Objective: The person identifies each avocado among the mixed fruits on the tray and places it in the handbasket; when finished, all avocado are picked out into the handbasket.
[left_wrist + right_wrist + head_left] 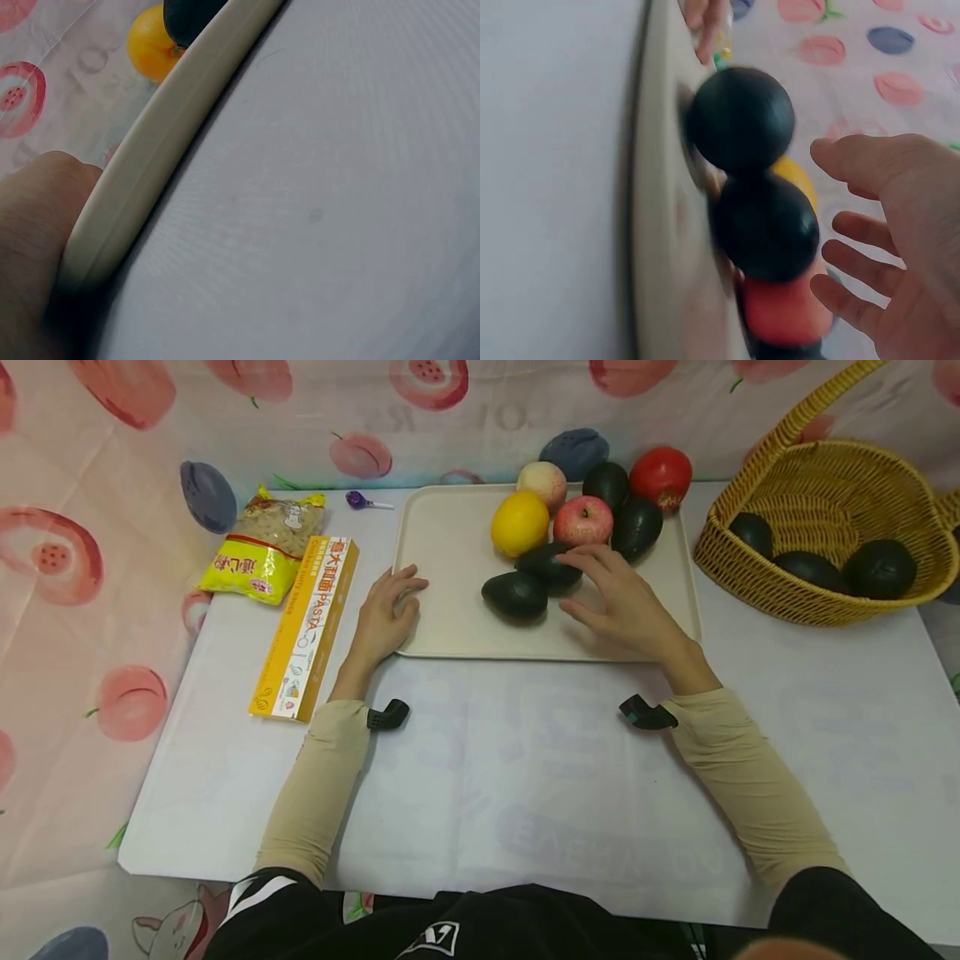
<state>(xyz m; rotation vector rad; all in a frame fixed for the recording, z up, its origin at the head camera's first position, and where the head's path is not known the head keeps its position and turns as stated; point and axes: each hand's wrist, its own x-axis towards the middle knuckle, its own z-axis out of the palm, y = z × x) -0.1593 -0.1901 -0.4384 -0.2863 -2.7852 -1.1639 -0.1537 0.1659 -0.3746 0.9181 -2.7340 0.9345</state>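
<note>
A beige tray [450,635] holds several dark avocados, with one avocado [514,597] at the front and another avocado [546,568] touching it from behind. Over the tray's right half hovers my right hand [618,602], its fingers apart and slightly bent beside the second avocado. In the right wrist view, a gap separates that hand [900,247] from the dark avocados. My left hand [386,614] lies at the tray's left edge with loosely bent fingers. The left wrist view shows part of it beside the rim [142,165]; its fingertips are hidden there.
Behind the avocados lie a yellow fruit [520,522], a red apple [583,521], a peach [542,485] and a pomegranate [660,478]. A wicker basket [738,572] with more avocados stands right. At left are a pasta box [303,631], a yellow food bag [262,547] and a lollipop [358,500].
</note>
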